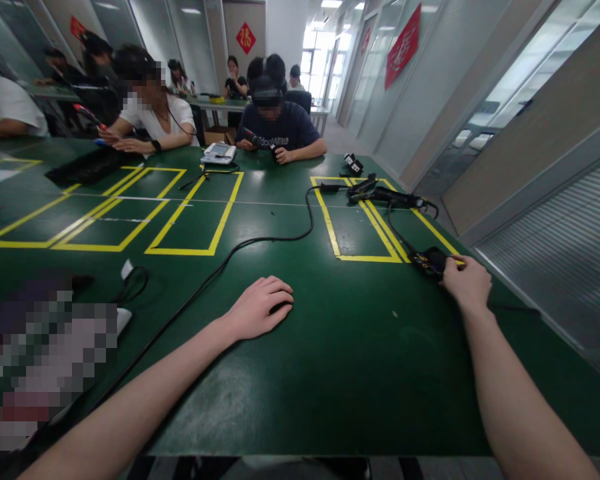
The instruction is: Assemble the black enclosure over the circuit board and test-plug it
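Note:
My left hand [261, 308] rests palm down on the green table [320, 380], its fingers slightly bent and the thumb apart from them, holding nothing. At the right edge of the table my right hand [467, 283] grips the near end of a small black device [430, 261]. The fingertips on the device's far side are partly hidden. A thin cable runs from this device up to a black tool-like object [393, 197] lying across the yellow tape. Left of my left hand, a long black cable [235, 248] crosses the table.
Yellow tape rectangles [180, 252] mark the table. A black-and-white object [353, 163] stands at the far right edge; a white device [219, 154] lies at the far side. Two people [285, 130] sit opposite with their hands at the table. Pixelated items [45, 360] lie at left.

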Demonstrator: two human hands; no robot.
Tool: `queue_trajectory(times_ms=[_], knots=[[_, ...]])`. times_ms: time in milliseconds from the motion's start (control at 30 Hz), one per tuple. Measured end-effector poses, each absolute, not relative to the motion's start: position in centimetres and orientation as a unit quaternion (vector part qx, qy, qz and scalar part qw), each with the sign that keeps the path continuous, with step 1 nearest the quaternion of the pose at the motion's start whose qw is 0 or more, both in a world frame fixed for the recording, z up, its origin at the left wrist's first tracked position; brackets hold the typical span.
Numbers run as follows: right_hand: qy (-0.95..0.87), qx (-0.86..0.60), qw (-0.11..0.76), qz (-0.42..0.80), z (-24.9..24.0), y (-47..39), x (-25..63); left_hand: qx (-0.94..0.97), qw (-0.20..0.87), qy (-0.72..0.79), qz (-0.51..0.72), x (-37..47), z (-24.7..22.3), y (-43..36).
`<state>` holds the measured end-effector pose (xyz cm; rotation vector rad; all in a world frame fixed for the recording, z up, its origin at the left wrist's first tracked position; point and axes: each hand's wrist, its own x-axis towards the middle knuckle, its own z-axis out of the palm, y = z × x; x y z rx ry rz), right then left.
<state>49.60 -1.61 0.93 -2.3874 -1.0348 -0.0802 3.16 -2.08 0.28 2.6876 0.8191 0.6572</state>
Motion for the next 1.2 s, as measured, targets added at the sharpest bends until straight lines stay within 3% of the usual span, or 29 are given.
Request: queue_trajectory(times_ms=[200,467,1200], knots=[[-0.328,-0.908,0.261,-0.006,2.0,-1.7,47.7,0.923,0.130,0.280,0.229,3.2,0.4,-2.1],[-0.410,-0.880,0.234,-0.044,1.6,-1.3,47.9,0.922,0.137,0.284,0.223,3.2,0.6,-2.2],[-0.427,-0.855,0.293,0.025,1.6,-1.3,47.9,0.922,0.136,0.286,0.222,3.2,0.9,-2.2]])
